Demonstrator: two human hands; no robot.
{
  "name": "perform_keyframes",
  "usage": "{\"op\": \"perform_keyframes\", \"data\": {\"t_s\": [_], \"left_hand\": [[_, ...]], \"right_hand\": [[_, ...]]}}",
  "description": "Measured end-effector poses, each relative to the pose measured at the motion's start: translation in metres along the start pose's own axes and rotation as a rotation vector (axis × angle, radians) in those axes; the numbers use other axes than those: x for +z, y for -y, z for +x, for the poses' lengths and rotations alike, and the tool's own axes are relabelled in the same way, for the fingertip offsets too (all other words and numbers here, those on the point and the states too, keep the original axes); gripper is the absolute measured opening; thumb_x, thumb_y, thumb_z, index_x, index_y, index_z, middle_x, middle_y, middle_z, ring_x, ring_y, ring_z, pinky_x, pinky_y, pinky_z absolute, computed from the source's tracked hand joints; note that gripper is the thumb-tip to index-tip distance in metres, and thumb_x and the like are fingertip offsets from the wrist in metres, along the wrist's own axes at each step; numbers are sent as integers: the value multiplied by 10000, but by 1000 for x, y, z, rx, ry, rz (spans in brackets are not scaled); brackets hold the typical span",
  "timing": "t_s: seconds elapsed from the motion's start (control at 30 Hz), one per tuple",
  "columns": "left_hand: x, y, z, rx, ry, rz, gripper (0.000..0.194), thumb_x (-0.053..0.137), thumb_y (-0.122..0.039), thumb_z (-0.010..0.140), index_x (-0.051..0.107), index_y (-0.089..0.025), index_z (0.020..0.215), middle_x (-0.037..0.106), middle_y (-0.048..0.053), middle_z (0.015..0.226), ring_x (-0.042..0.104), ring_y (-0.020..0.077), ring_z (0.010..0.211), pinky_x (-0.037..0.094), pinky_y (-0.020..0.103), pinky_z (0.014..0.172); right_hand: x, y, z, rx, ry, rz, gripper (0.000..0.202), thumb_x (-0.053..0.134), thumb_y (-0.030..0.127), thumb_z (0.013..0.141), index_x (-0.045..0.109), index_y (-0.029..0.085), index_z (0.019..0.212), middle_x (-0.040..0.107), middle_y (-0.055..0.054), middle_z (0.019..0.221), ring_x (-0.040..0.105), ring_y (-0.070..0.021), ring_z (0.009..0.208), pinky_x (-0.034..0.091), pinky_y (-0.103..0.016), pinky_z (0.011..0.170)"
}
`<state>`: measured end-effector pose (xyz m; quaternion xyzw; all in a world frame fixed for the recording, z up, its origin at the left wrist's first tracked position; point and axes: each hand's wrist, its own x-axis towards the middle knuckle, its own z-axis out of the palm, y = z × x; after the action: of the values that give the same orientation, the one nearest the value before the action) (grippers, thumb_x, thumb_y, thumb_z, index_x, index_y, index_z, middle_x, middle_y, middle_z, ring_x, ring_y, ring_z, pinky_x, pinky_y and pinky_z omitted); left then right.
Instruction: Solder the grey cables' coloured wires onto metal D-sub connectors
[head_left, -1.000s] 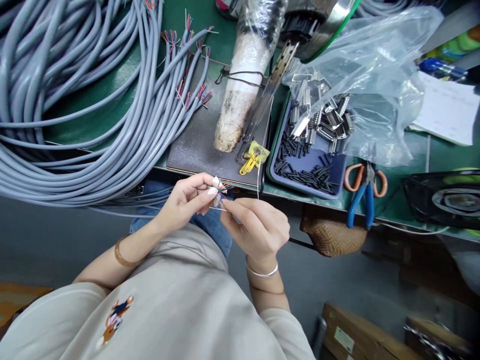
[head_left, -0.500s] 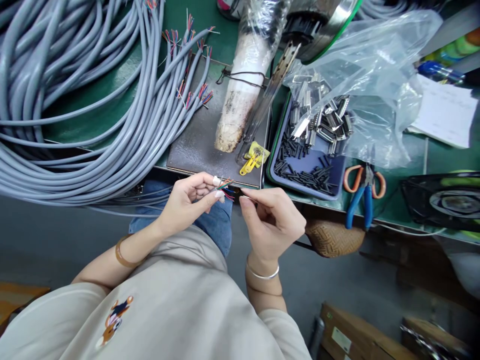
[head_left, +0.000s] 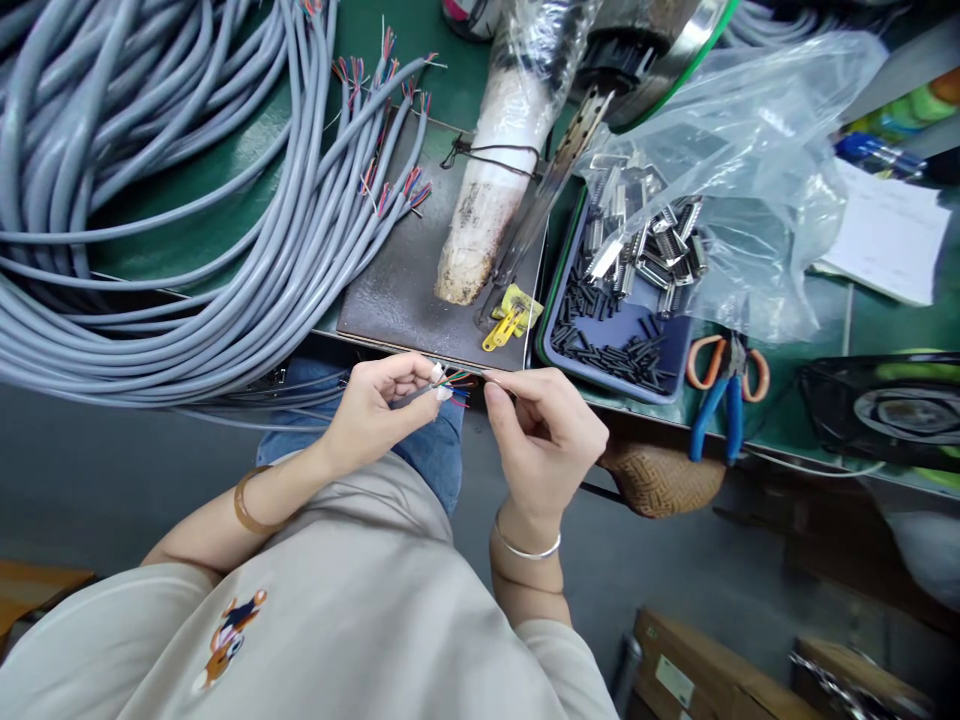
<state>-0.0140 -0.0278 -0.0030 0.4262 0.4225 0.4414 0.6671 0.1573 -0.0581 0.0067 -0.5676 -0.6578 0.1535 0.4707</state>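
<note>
My left hand (head_left: 390,405) pinches the end of a grey cable, from which thin coloured wires (head_left: 456,380) fan out to the right. White wrapping shows on the thumb and finger near the wires. My right hand (head_left: 546,435) is closed in a pinch just right of the wire tips; what sits between its thumb and forefinger is too small to make out. Both hands are at the bench's front edge, below a dark metal plate (head_left: 390,290). On that plate lie yellow hair-clip-like pieces (head_left: 506,325) by a wrapped white cylinder (head_left: 480,210).
A big bundle of grey cables (head_left: 247,290) with stripped ends covers the left. To the right stand a blue tray (head_left: 619,375) of black tubes and metal connectors, a plastic bag (head_left: 787,200), pliers (head_left: 724,390), papers (head_left: 885,230) and a small black fan (head_left: 885,405).
Both hands stay close together at the wires, with only a slight shift. The right fingertips have moved a little and remain pinched. The camera view has shifted slightly.
</note>
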Motion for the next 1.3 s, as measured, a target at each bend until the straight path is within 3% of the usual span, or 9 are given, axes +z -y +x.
{"op": "perform_keyframes", "data": {"t_s": [0.27,0.63,0.93,1.1,1.3], "left_hand": [[1,-4,0,-53,6,-7,341,930,-327,704,641,-147,716,617,-31,590,543,76,538,447,191,537],[0,-5,0,-140,51,-73,366,943,-342,681,635,-146,698,638,-17,577,555,76,516,473,187,525],[-4,-6,0,-126,99,-91,375,850,-414,789,608,-152,671,638,-6,554,362,29,406,279,186,404],[-7,-5,1,-268,151,-136,347,842,-384,746,592,-157,663,607,-13,507,320,26,382,199,180,395],[-9,-7,4,-389,213,-176,390,880,-409,687,584,-158,641,590,-21,478,282,17,362,146,174,382]], "right_hand": [[1,1,2,82,68,81,74,706,222,954,780,229,952,719,-9,840,457,-78,530,355,-252,460],[0,-1,-1,8,55,95,94,721,215,942,796,264,969,742,-12,831,545,-110,590,347,-259,459],[-6,0,-2,-37,104,65,100,719,219,940,801,275,946,736,2,780,591,-123,607,391,-273,484],[-8,-9,2,-75,45,39,132,728,205,929,797,297,995,749,-7,837,627,-135,655,419,-266,485],[-9,-15,6,-205,154,31,259,736,103,915,783,309,1065,749,12,867,676,-103,672,500,-223,522]]}}
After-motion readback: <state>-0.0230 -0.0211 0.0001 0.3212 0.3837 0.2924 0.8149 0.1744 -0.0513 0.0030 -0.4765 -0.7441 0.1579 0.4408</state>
